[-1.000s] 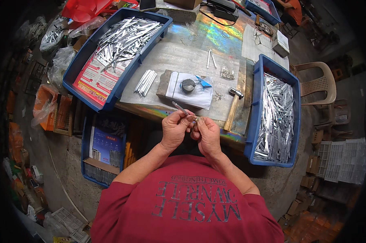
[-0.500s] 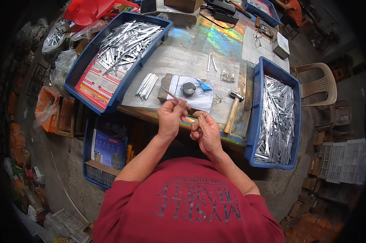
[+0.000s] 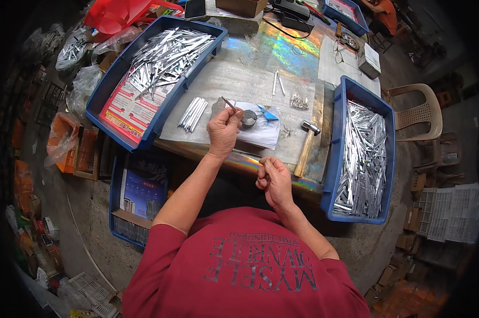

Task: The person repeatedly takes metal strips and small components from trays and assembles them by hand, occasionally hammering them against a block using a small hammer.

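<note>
While the left hand is up over the table, its thumb and fingers are pinched tight on a thin stick. The stick points up and to the left, near a small round dark pot. The pot sits on white paper, next to a blue scrap. The right hand is lower, by the table's near edge, and apart from the left one. Its thumb and first finger are together, but I can't tell if they hold something tiny. A row of silver sticks lies to the left of the paper. To the right are little metal bits and a hammer. The left blue bin and the right blue bin both hold lots of shiny strips
</note>
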Motion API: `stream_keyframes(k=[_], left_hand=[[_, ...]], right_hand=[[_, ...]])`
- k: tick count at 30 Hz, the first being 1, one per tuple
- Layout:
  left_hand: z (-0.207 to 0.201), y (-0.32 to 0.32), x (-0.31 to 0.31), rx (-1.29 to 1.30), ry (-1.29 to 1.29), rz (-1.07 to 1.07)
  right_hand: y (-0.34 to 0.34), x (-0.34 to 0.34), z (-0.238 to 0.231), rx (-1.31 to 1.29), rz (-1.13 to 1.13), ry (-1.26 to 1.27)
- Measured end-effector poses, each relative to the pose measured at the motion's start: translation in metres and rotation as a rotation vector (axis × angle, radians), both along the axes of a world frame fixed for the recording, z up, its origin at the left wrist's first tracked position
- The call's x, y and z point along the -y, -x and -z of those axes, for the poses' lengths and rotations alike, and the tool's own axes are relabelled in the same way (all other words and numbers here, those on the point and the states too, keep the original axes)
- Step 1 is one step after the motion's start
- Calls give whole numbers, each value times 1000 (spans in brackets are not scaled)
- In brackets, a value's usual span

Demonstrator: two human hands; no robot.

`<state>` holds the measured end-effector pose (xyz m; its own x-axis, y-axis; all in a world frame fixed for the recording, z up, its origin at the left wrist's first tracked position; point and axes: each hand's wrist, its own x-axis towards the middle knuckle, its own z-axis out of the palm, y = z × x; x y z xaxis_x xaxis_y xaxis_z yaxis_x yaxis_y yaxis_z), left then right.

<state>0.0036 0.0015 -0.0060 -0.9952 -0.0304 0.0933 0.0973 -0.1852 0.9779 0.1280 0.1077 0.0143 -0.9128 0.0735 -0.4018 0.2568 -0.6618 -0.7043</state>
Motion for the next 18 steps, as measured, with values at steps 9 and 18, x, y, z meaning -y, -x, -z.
stream_keyframes(k=[9, 18], left_hand=[[0, 1, 0, 0, 54, 4], [2, 1, 1, -10, 37, 27]], right_hand=[[0, -2, 2, -3, 11, -14], [1, -5, 2, -24, 33, -14]])
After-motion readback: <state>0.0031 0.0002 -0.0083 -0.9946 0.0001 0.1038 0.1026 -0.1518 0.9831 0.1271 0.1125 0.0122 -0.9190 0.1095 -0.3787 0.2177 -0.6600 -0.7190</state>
